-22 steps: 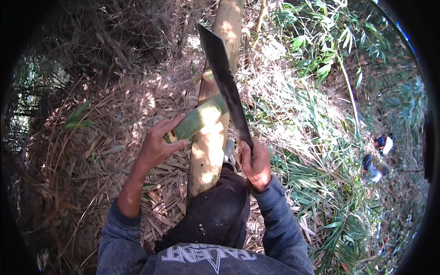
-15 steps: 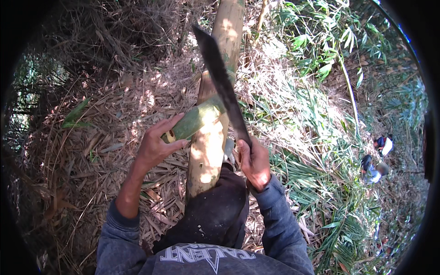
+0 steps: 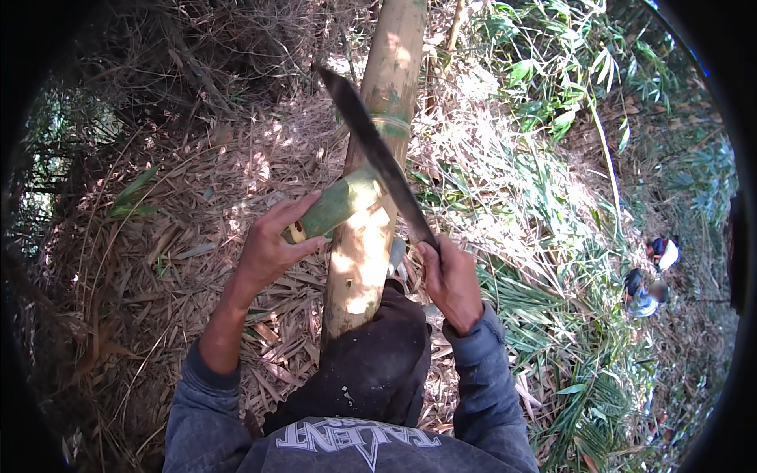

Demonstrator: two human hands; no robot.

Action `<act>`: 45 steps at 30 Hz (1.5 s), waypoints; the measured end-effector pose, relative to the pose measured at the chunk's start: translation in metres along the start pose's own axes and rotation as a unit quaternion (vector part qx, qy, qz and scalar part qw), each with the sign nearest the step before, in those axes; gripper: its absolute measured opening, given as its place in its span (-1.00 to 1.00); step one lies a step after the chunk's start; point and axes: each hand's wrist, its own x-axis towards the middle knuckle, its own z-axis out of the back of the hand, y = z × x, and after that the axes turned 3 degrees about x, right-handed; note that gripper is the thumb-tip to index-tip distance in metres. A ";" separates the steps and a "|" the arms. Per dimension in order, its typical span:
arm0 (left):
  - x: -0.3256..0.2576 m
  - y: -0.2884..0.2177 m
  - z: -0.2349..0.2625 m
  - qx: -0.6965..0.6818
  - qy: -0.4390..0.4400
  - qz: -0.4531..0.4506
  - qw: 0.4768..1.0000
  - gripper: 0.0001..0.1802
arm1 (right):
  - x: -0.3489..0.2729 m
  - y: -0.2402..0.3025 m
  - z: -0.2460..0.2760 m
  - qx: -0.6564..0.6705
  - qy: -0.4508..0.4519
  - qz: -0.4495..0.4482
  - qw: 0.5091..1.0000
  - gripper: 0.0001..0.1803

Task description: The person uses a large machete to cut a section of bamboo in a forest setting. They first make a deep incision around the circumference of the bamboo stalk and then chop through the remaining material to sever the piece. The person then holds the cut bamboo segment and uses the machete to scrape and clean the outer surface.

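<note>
My left hand (image 3: 276,236) grips the near end of a short green bamboo piece (image 3: 335,206), its thumb and fingers around the cut end. That piece lies slantwise across a thick, pale bamboo pole (image 3: 355,276), which runs from my leg away to the top of the view. In my right hand (image 3: 453,280) is the handle of a machete (image 3: 371,138). Its long dark blade points up and to the left, passing over the far end of the green piece and over the pole. Whether the blade touches the green piece, I cannot tell.
Dry bamboo leaves (image 3: 213,181) cover the ground on the left. Cut green fronds (image 3: 536,307) lie to the right, with a thin leaning stem (image 3: 603,150) beyond. Two people (image 3: 650,292) are low at the far right. Tangled dry twigs (image 3: 213,55) fill the back left.
My right hand has shifted right and slightly down, and the machete's tip has swung left and lower. The green bamboo piece stays nearly in place in my left hand.
</note>
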 end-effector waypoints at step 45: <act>-0.005 -0.086 0.043 0.135 0.025 0.082 0.987 -0.25 | -0.018 0.019 -0.019 -0.078 -0.022 0.041 0.996 -0.77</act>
